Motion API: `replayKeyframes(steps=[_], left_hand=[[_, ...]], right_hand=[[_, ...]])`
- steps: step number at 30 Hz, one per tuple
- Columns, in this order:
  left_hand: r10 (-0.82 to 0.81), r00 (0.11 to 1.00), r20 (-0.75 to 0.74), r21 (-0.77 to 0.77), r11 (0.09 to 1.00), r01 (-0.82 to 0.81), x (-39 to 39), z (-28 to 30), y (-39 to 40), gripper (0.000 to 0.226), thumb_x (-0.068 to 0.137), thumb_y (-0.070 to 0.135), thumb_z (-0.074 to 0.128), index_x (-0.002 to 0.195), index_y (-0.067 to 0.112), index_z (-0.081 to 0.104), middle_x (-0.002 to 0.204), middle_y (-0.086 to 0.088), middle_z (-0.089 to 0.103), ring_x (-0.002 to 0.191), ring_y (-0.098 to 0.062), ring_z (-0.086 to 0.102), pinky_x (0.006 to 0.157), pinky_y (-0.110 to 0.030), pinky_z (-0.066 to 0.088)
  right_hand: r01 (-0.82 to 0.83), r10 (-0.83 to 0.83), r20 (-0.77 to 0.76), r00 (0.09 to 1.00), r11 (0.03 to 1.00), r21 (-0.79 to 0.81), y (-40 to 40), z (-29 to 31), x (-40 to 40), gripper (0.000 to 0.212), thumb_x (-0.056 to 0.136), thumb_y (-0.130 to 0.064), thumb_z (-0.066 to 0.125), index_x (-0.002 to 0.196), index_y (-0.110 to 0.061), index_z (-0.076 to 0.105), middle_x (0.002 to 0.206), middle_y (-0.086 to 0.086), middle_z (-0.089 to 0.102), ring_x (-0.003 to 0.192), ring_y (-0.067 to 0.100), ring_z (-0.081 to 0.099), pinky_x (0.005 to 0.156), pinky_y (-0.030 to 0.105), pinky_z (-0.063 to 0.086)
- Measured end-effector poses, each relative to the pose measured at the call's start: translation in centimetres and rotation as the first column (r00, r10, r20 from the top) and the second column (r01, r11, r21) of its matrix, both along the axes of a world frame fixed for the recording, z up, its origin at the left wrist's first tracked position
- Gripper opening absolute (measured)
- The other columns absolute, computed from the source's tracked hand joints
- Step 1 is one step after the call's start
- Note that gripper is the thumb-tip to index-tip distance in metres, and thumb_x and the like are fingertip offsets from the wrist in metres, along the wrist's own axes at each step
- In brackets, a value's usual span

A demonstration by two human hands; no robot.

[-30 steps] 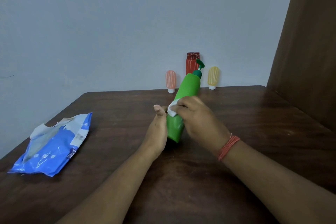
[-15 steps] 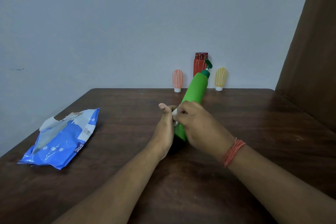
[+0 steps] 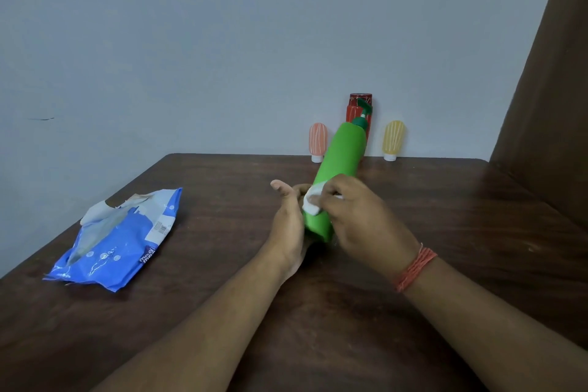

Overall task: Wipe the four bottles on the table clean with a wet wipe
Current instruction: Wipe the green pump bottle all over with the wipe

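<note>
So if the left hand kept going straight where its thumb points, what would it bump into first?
Probably the small pink ribbed bottle by the wall; the left hand points roughly that way, though depth is hard to judge.

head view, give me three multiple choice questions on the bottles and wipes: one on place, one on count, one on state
1. Where does the blue plastic wet-wipe packet lie on the dark wooden table?
A. the left part
B. the far right corner
C. behind the bottles

2. How many bottles stand by the wall?
A. one
B. three
C. five

3. How is the green pump bottle held?
A. flat on the table
B. upside down
C. tilted away, pump uppermost

Answers:
1 A, it lies left of both arms.
2 B, the pink ribbed bottle, red bottle and yellow ribbed bottle.
3 C, the left hand steadies it; the right hand presses a white wipe on it.
</note>
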State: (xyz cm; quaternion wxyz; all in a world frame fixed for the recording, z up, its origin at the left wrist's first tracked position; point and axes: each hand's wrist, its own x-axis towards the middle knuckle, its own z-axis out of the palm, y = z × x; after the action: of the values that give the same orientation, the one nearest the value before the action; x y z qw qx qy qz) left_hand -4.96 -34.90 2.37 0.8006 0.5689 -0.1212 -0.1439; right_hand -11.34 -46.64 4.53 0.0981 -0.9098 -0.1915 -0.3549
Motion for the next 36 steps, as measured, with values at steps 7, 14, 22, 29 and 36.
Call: replayKeyframes(steps=[7, 14, 22, 29, 36], left_hand=[[0.045, 0.993, -0.113, -0.125, 0.990, -0.059, 1.9, -0.8, 0.8, 0.086, 0.090, 0.078, 0.010, 0.113, 0.014, 0.063, 0.092, -0.009, 0.073, 0.087, -0.026, 0.067, 0.079, -0.036, 0.052], [0.014, 0.988, -0.152, -0.116, 0.993, -0.032, 1.6, -0.7, 0.5, 0.092, 0.092, 0.077, 0.010, 0.094, 0.015, 0.079, 0.097, -0.011, 0.077, 0.086, -0.025, 0.073, 0.084, -0.037, 0.055], [-0.011, 0.981, -0.194, -0.223, 0.974, -0.033, 1.9, -0.6, 1.2, 0.078, 0.096, 0.068, 0.025, 0.134, 0.009, 0.059, 0.120, -0.019, 0.071, 0.103, -0.031, 0.072, 0.081, -0.045, 0.061], [-0.078, 0.994, -0.072, -0.174, 0.983, 0.064, 1.6, -0.9, 1.3, 0.086, 0.082, 0.071, 0.036, 0.146, 0.014, 0.047, 0.129, -0.018, 0.067, 0.104, -0.029, 0.070, 0.073, -0.040, 0.060], [-0.289, 0.950, -0.116, -0.155, 0.950, 0.270, 1.1, -0.9, 1.3, 0.079, 0.098, 0.066, 0.022, 0.136, 0.007, 0.057, 0.115, -0.020, 0.069, 0.085, -0.029, 0.069, 0.068, -0.039, 0.059]], right_hand=[[-0.163, 0.161, -0.043, 0.986, 0.984, -0.065, 0.4, -0.5, -0.3, 0.029, 0.093, -0.014, 0.049, 0.107, -0.007, 0.073, 0.099, 0.005, 0.064, 0.091, 0.022, 0.059, 0.075, 0.036, 0.055], [-0.126, 0.126, 0.021, 0.992, 0.992, 0.003, -0.1, -0.6, 0.3, 0.016, 0.096, -0.021, 0.060, 0.095, -0.010, 0.072, 0.098, 0.000, 0.064, 0.093, 0.019, 0.057, 0.080, 0.033, 0.050], [-0.114, 0.105, 0.107, 0.989, 0.990, 0.085, -1.3, -0.9, 0.8, 0.002, 0.090, -0.009, 0.068, 0.090, -0.009, 0.070, 0.097, 0.001, 0.067, 0.092, 0.017, 0.062, 0.085, 0.030, 0.050], [-0.160, 0.144, 0.113, 0.983, 0.976, 0.149, -1.5, -1.1, 0.7, 0.011, 0.090, -0.009, 0.066, 0.099, -0.007, 0.074, 0.104, 0.001, 0.070, 0.099, 0.015, 0.064, 0.090, 0.023, 0.050], [-0.006, -0.049, 0.160, 0.986, 0.944, 0.331, -2.5, -0.6, 1.5, 0.006, 0.086, -0.005, 0.070, 0.091, -0.007, 0.073, 0.096, 0.003, 0.069, 0.091, 0.007, 0.059, 0.088, 0.006, 0.039]])
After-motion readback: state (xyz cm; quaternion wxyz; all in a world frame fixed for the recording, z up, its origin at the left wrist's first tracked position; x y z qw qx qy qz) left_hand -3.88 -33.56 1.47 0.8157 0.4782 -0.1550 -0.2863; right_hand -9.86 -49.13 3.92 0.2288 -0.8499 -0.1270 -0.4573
